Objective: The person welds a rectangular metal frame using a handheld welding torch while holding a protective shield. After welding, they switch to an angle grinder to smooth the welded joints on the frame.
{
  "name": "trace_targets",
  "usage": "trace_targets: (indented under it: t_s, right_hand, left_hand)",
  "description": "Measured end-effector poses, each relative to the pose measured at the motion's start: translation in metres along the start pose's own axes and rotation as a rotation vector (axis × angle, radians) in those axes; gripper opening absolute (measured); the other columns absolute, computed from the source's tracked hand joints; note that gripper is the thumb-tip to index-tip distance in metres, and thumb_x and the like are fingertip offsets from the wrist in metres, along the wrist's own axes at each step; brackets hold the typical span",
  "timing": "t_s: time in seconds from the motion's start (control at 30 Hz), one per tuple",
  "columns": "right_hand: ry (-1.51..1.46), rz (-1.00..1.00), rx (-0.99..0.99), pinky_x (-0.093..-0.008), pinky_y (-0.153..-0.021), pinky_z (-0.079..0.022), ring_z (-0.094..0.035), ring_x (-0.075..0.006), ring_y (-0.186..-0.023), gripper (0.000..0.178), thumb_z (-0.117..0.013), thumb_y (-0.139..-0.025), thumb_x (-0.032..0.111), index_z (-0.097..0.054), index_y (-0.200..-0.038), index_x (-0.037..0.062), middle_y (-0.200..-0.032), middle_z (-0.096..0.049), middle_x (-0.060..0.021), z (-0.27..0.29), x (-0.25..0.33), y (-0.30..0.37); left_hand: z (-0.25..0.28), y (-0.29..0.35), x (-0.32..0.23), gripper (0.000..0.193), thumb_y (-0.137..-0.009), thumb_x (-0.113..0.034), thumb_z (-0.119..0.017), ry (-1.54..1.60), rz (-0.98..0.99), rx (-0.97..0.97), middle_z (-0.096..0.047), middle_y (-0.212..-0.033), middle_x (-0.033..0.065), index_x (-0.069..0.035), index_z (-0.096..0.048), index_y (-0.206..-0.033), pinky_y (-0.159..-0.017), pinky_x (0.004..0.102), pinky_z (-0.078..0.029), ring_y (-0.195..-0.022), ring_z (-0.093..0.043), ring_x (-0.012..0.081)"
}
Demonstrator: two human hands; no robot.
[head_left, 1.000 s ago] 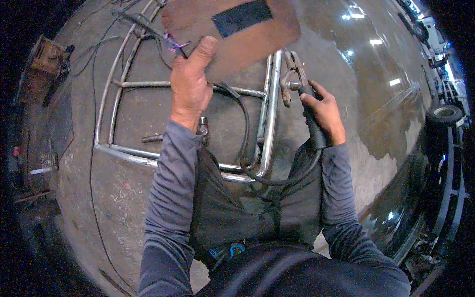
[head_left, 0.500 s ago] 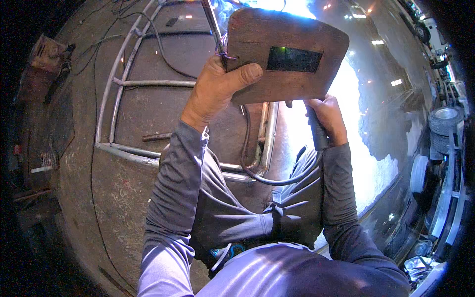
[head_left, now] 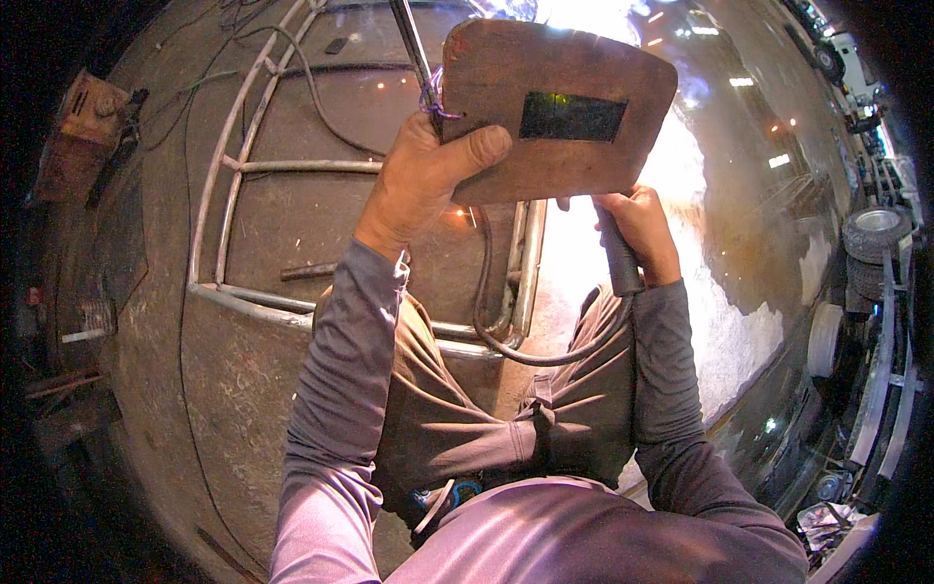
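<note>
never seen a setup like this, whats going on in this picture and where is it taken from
There is no machine arm here, just a person's own two bare hands. A wide fisheye camera on the person's head looks down, so straight edges bend near the rim. The left hand holds a brown shield with a small dark window. The right hand grips a black handle, whose upper end is hidden behind the shield; a dark cable loops from it. Beyond the shield is a bright white glare. On the floor lies a metal tube frame, with a short bar partly hidden by the left sleeve.
</note>
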State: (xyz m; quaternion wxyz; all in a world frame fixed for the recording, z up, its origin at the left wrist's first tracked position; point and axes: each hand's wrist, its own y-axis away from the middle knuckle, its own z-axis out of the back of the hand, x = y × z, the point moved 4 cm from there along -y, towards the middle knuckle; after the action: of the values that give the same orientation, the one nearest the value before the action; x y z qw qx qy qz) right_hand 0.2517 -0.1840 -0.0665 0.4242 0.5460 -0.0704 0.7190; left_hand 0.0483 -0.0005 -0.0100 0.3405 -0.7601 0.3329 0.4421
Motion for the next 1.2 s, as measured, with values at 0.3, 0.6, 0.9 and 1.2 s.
trace_targets:
  t_s: [0.3,0.6,0.9,1.2]
  right_hand:
    - [0.005,-0.008,-0.026,-0.0292,-0.043,-0.05,-0.06,-0.0143,-0.05,0.028,-0.067,-0.086,0.021,-0.061,-0.101,-0.0017,-0.067,-0.062,-0.008,-0.001,0.009,0.005]
    - [0.014,0.001,-0.008,-0.0289,-0.045,-0.051,-0.061,-0.014,-0.052,0.028,-0.068,-0.087,0.022,-0.063,-0.102,-0.0009,-0.07,-0.064,-0.0081,0.002,0.008,0.005]
    - [-0.017,0.069,-0.044,-0.0296,-0.048,-0.049,-0.059,-0.0138,-0.057,0.041,-0.066,-0.089,0.021,-0.059,-0.122,-0.0012,-0.08,-0.062,-0.0073,0.006,0.011,0.013]
    - [-0.043,0.06,-0.081,-0.0275,-0.073,-0.051,-0.063,-0.0146,-0.086,0.056,-0.067,-0.084,0.011,-0.054,-0.137,-0.0013,-0.105,-0.068,-0.0116,0.002,-0.016,0.088]
  left_hand:
    - [0.001,-0.001,0.001,0.046,-0.091,-0.027,-0.071,-0.015,0.035,0.053,-0.066,-0.118,0.0064,-0.004,-0.057,-0.129,-0.092,0.0353,-0.052,-0.105,-0.064,0.0192]
    - [-0.003,0.005,0.002,0.043,-0.088,-0.032,-0.075,0.034,0.026,-0.032,-0.069,-0.108,0.005,-0.004,-0.065,-0.119,-0.086,0.0307,-0.052,-0.097,-0.063,0.0146]
    - [0.008,0.007,0.002,0.044,-0.089,-0.035,-0.074,0.005,-0.011,-0.1,-0.069,-0.105,0.0042,-0.002,-0.064,-0.117,-0.086,0.031,-0.052,-0.095,-0.065,0.0152]
    - [0.052,-0.004,0.0,0.035,-0.096,-0.028,-0.064,0.287,-0.182,-0.38,-0.067,-0.113,0.0105,-0.002,-0.061,-0.119,-0.09,0.0406,-0.055,-0.105,-0.065,0.0248]
